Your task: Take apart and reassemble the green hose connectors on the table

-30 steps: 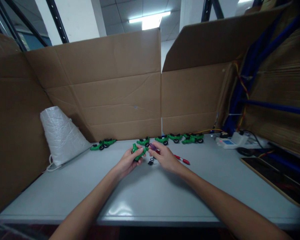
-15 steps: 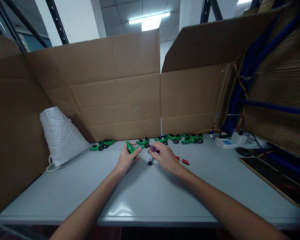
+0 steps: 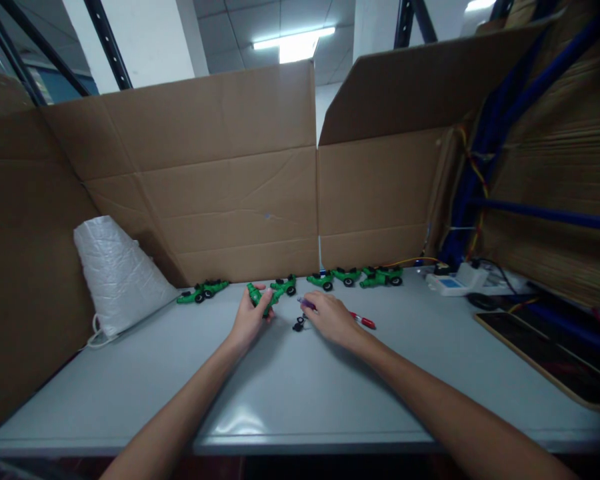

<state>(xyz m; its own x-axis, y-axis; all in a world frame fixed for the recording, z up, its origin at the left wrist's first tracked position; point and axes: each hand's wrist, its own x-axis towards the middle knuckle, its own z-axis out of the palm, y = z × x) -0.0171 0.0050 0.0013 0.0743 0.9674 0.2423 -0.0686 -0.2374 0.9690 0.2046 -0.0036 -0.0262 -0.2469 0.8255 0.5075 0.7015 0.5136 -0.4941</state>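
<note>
My left hand [image 3: 250,316] is closed around a green toy car body [image 3: 255,295], tilted above the table, with part of it hidden by the fingers. My right hand [image 3: 329,316] is low over the tabletop with its fingers pinched on a slim purple-handled tool [image 3: 307,303]. That looks like a small screwdriver, mostly covered by the hand. Small black parts [image 3: 299,324] lie between the two hands, among them what look like rings or wheels. Just beyond my right hand rests a red pen-like tool [image 3: 364,321], partly hidden by the hand.
Several green toy cars with black wheels, such as this toy car [image 3: 321,281], line the back of the table [image 3: 290,400]. A white padded bag [image 3: 120,280] leans at left. A power strip [image 3: 453,285] and a dark framed panel [image 3: 545,357] are at right. Cardboard walls [image 3: 230,193] enclose the table.
My right hand has lowered slightly towards the table with the purple tool, away from the green body. My left hand has turned the body a little. The view has shifted slightly.
</note>
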